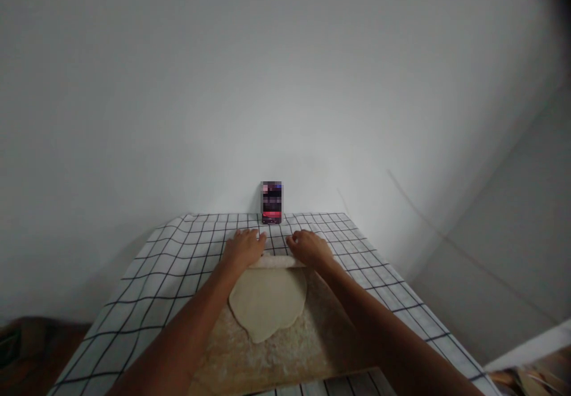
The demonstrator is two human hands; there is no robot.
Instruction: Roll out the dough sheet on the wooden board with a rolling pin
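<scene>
A pale rolling pin [279, 261] lies crosswise on the far edge of a flat, uneven round of dough [267, 304]. My left hand [244, 247] rests over the pin's left end, fingers pointing forward and bent down. Over the right end is my right hand [311, 247], its fingers curled forward in the same way. Both palms cover the pin's ends, so only its middle shows. Beneath the dough is a floured wooden board [285, 360], partly hidden by my forearms.
A black-and-white checked cloth [165, 277] covers the table. At the back, a phone [272, 203] with a blurred screen leans upright near the white wall [276, 87]. Dark items [31, 348] are low at the left, and a blurred object [530, 381] is at the lower right.
</scene>
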